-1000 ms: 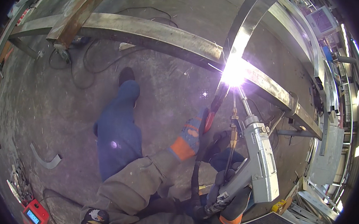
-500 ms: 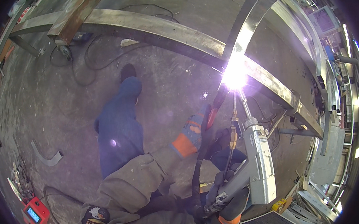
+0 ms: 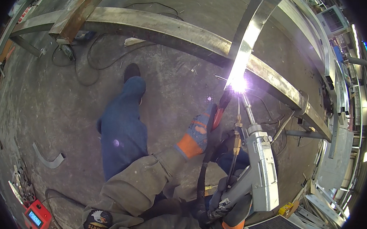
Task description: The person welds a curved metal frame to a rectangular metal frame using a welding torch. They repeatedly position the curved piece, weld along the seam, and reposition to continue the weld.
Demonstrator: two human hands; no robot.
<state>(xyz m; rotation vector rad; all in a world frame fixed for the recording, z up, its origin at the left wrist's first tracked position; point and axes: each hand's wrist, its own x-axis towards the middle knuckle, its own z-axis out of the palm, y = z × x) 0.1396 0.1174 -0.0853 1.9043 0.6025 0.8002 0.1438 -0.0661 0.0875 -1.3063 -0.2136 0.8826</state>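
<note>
My left hand [image 3: 197, 132], in a blue and orange glove, is closed on a red-and-black clamp [image 3: 218, 118] at the near end of a shiny metal bar [image 3: 248, 37]. A thick black cable runs down from that clamp. My right hand [image 3: 221, 192], gloved with an orange cuff, grips a silver welding gun [image 3: 263, 168] by its handle; its fingers are partly hidden. A thin wire feeder with brass fittings [image 3: 237, 140] runs beside the nozzle. The nozzle tip meets the bar at a bright arc, whose glare hides the joint.
A long square metal beam [image 3: 178, 36] crosses under the bar, with a rusty beam [image 3: 73, 24] at upper left. Cables lie on the floor. A curved metal piece [image 3: 48, 157] and a red box with a display [image 3: 37, 218] are at left. Metal stock [image 3: 322, 207] lies at lower right.
The glare has shrunk, so more of the bar shows. The welding gun has shifted slightly left and down. My left hand holds nearly the same place.
</note>
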